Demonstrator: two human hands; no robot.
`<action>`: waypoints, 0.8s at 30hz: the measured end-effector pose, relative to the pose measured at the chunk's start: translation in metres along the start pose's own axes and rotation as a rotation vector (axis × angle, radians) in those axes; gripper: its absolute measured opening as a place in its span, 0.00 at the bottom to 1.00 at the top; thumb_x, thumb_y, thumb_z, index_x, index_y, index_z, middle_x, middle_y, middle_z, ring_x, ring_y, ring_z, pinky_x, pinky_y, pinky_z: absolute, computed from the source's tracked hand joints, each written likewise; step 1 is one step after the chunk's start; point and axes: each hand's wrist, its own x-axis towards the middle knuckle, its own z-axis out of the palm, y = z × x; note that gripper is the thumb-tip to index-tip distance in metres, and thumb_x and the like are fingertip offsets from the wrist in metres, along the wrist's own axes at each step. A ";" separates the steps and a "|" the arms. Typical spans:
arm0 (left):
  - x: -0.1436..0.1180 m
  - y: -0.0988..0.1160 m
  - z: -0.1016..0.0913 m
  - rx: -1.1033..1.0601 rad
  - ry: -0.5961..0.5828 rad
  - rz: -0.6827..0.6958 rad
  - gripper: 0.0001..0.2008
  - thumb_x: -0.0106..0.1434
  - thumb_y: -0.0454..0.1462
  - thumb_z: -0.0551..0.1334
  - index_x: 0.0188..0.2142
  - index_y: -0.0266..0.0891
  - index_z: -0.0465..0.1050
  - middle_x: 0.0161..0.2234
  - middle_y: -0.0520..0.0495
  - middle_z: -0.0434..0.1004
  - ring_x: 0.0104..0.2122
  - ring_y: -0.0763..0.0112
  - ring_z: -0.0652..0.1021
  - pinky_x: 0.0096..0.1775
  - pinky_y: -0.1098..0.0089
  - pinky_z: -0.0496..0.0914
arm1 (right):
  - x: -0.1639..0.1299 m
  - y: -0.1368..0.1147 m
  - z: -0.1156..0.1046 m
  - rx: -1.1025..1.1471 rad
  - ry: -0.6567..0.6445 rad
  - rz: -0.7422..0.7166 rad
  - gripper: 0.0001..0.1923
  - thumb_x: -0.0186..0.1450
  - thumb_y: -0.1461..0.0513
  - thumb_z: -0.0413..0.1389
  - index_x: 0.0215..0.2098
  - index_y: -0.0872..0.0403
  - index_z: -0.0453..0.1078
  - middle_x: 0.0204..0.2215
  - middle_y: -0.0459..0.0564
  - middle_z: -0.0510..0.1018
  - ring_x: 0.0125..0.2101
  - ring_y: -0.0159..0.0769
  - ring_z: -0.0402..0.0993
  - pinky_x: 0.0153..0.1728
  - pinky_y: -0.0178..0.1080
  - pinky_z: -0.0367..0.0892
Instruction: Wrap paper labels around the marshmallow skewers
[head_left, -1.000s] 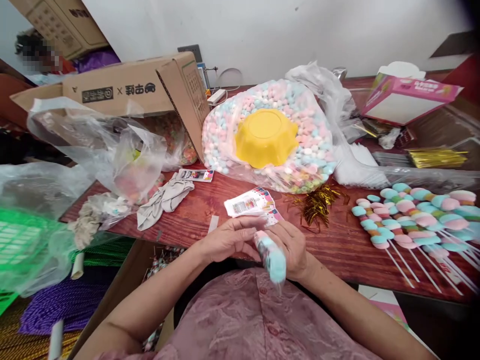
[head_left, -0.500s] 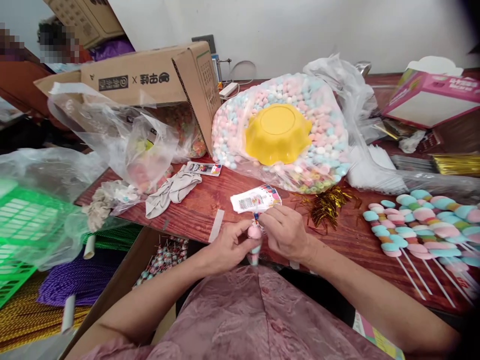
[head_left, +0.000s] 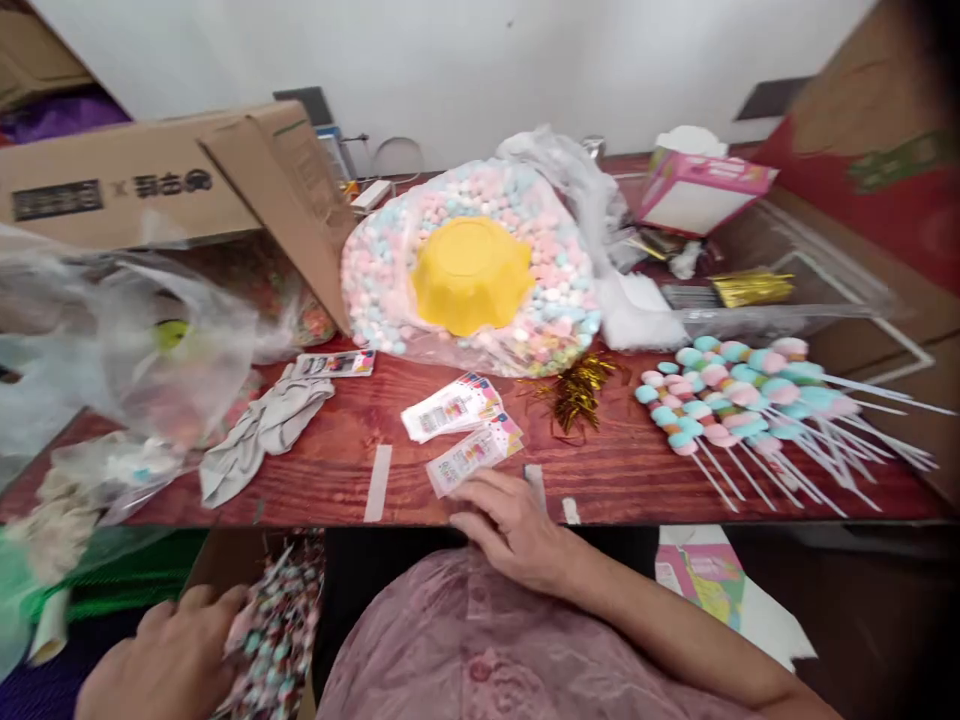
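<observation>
**Wrapped skewers piling up, bare ones waiting**

Our left hand [head_left: 169,665], fingers spread, rests on wrapped marshmallow skewers [head_left: 281,625] below the table's [head_left: 637,480] near edge. Our right hand [head_left: 517,525], fingers flat, touches a label [head_left: 472,455]. Unwrapped skewers [head_left: 739,395] remain at the right edge.

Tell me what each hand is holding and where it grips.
The right hand holds nothing; its fingers rest by a label card. The left hand touches wrapped candy sticks in the box; a grip cannot be told.

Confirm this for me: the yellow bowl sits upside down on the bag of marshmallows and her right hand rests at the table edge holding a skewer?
Not quite. In the head view the right hand holds no skewer; it rests flat by the label cards. The yellow bowl does sit upside down on the bag of marshmallows.
</observation>
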 end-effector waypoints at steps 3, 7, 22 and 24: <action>0.033 0.055 -0.017 -0.105 0.156 0.261 0.18 0.65 0.44 0.52 0.46 0.44 0.76 0.48 0.42 0.79 0.47 0.53 0.77 0.48 0.56 0.72 | -0.019 0.020 -0.030 -0.447 0.234 -0.174 0.10 0.69 0.66 0.48 0.38 0.55 0.72 0.34 0.52 0.76 0.34 0.35 0.71 0.37 0.37 0.66; 0.088 0.187 -0.055 -0.060 0.158 0.593 0.14 0.66 0.38 0.54 0.43 0.36 0.76 0.44 0.37 0.77 0.45 0.54 0.77 0.44 0.60 0.72 | -0.046 0.035 -0.071 -0.854 0.487 -0.081 0.09 0.69 0.67 0.50 0.37 0.55 0.73 0.33 0.51 0.78 0.33 0.35 0.73 0.36 0.36 0.66; 0.145 0.202 -0.014 0.004 0.425 0.740 0.11 0.66 0.28 0.53 0.36 0.35 0.74 0.33 0.42 0.76 0.34 0.62 0.76 0.36 0.65 0.69 | -0.130 0.094 -0.172 -1.452 0.615 0.534 0.18 0.68 0.56 0.48 0.34 0.54 0.78 0.32 0.55 0.80 0.30 0.41 0.73 0.25 0.41 0.55; 0.146 0.193 -0.003 -0.023 0.577 0.813 0.11 0.65 0.28 0.54 0.32 0.36 0.73 0.29 0.45 0.75 0.32 0.64 0.75 0.34 0.65 0.69 | -0.127 0.095 -0.172 -1.431 0.685 0.598 0.18 0.68 0.54 0.48 0.34 0.53 0.78 0.32 0.53 0.81 0.28 0.40 0.73 0.23 0.40 0.52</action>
